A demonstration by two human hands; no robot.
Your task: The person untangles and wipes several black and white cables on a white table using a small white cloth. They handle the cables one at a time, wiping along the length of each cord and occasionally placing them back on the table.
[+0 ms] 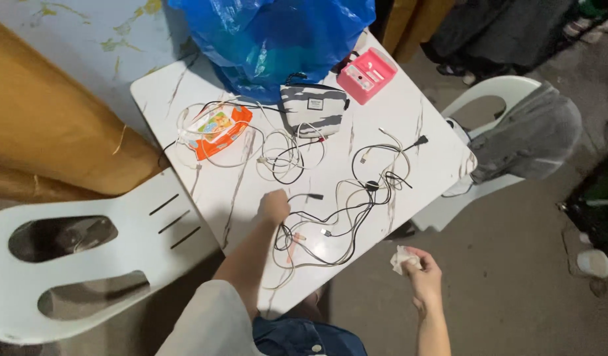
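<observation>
White tissue [401,258] pinched in right hand [419,269], off the bench [423,142]. Left hand [275,207] fisted on tangled cables [330,224]; grip contents indeterminable.

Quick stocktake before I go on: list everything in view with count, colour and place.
table: one, white marbled, centre
cables: a tangle, black and white, too knotted to count, across the table middle and front
wipes pack: one, orange, table left
pouch: one, grey and white striped, table back
box: one, pink, back edge
plastic bag: one, blue, back of table
chairs: two, white plastic, left and right; grey cloth on the right one
left hand: closed on the table among the cables
right hand: off the table, holding crumpled white tissue
</observation>
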